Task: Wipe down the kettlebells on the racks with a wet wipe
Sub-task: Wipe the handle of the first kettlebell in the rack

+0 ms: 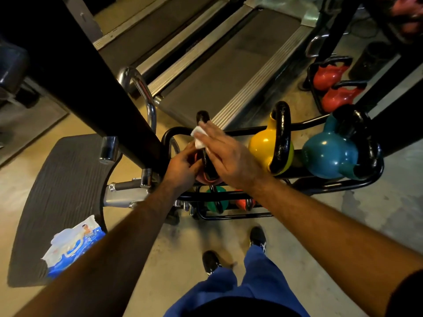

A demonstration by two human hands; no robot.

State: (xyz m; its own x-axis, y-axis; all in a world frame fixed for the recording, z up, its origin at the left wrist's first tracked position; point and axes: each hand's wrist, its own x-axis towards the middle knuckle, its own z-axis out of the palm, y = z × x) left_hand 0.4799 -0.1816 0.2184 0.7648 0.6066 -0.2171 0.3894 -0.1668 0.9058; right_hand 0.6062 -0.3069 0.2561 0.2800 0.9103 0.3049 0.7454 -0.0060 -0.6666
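A pink kettlebell (pixel 207 177) with a black handle (pixel 202 116) sits at the left end of the black rack (pixel 304 121). My left hand (pixel 183 167) curls round its body and steadies it. My right hand (pixel 226 154) lies with straight fingers over the handle and presses a white wet wipe (pixel 199 138) against it. To the right on the same shelf stand a yellow kettlebell (pixel 263 147) and a teal kettlebell (pixel 327 154). On the lower shelf a green kettlebell (pixel 216 200) and an orange one (pixel 242 201) show partly.
A blue and white wipe pack (pixel 73 245) lies on a dark curved footplate (pixel 59 186) at the left. A thick black machine post (pixel 91 88) slants beside the rack. Treadmills (pixel 217 72) stand behind. Two red kettlebells (pixel 332 85) sit on another rack at the back right. My feet (pixel 257 236) stand on the concrete floor.
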